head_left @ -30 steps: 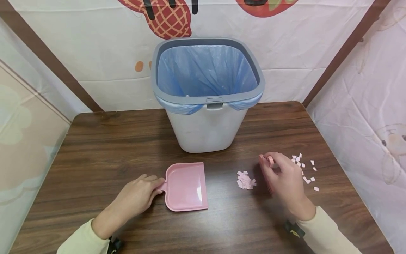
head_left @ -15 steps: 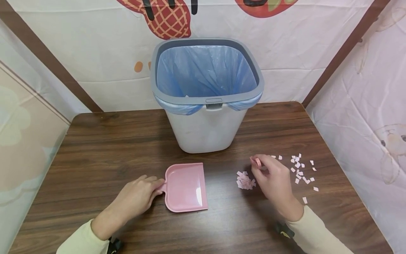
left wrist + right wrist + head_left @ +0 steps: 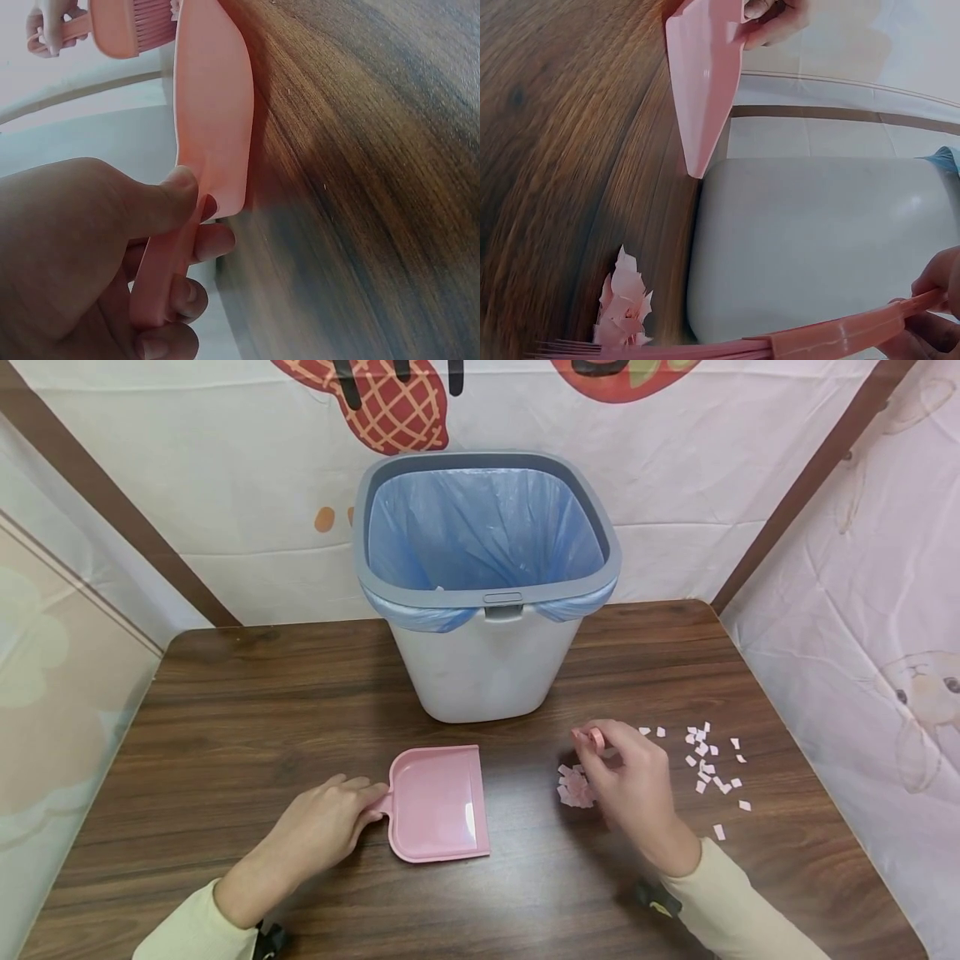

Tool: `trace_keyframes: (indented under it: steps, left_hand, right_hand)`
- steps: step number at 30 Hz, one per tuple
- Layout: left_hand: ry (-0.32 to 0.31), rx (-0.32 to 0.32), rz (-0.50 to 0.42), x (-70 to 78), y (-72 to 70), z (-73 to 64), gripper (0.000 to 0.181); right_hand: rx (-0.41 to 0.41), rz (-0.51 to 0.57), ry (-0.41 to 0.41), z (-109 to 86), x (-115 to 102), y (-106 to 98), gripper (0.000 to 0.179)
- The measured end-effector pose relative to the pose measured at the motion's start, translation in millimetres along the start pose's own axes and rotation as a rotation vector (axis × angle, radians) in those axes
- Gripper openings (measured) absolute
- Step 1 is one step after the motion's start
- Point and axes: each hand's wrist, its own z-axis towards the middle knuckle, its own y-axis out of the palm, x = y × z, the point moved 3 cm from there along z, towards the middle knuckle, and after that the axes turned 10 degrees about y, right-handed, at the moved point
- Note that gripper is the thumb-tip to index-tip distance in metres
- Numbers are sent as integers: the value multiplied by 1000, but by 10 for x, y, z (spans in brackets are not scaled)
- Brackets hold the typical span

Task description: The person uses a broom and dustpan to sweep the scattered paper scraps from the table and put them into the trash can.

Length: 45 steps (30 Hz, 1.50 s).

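My left hand (image 3: pixel 326 818) grips the handle of a pink dustpan (image 3: pixel 433 802), which lies on the table with its straight edge facing right. In the left wrist view the fingers (image 3: pixel 214 241) curl around that handle. My right hand (image 3: pixel 637 781) holds a small pink brush (image 3: pixel 840 337) by its handle, bristles down. Close to the bristles, on their left, is a small heap of pale pink paper scraps (image 3: pixel 576 787). The hand hides most of the brush in the head view. A strip of table separates heap and dustpan.
Behind the dustpan stands a light grey trash bin (image 3: pixel 487 668) with a blue liner (image 3: pixel 487 527). More paper scraps (image 3: pixel 705 768) lie scattered to the right of my right hand. The wooden table (image 3: pixel 262 693) ends at a printed cloth backdrop (image 3: pixel 247 485).
My right hand has moved left with the brush, up to the scrap heap. Scraps it covered before now show on its right. The left hand and dustpan stay put.
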Motion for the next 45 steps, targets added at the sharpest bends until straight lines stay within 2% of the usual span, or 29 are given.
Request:
trace_keyframes:
  steps: [23, 31, 39, 45]
  left_hand:
    - [-7, -8, -3, -3, 10, 3, 25]
    - [-7, -6, -6, 10, 5, 12, 25]
    - [2, 3, -7, 9, 2, 13, 25]
    - [6, 4, -7, 13, 2, 12, 23]
  right_hand:
    - [-99, 180, 11, 41, -227, 316, 23]
    - [-129, 195, -1, 57, -323, 438, 26]
    - [-150, 226, -11, 35, -412, 536, 13]
    - [-161, 238, -15, 28, -450, 587, 15]
